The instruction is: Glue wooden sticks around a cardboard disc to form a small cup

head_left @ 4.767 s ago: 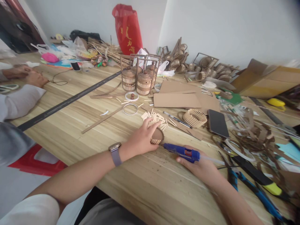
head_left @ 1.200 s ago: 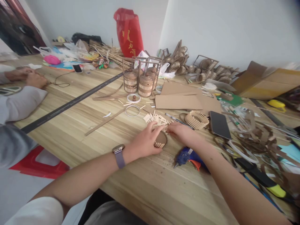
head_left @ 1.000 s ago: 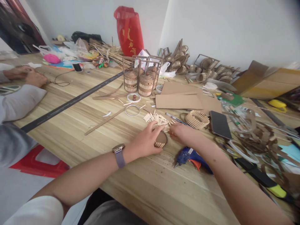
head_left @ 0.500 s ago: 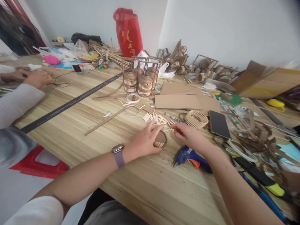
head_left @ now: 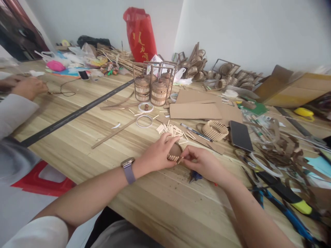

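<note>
We've got the left hand (head_left: 159, 151) unchanged, thumb and fingers wrapped round the left side of the round base (head_left: 176, 151), center of frame on the table (head_left: 144, 206), small sticks lining its edge. Change is on our right hand (head_left: 207, 165): half a second ago it was up by the loose stick pile (head_left: 170, 128); now it's lower, thumb and fingertips pinching one stick (head_left: 180, 159) at the base's lower right edge. Can't tell if the stick touches. Glue gun (head_left: 196, 175), in that hand 4.8 s ago, now lies mostly hidden under it. Upper left, a co-worker's hand (head_left: 29, 88) has shifted further left.
</note>
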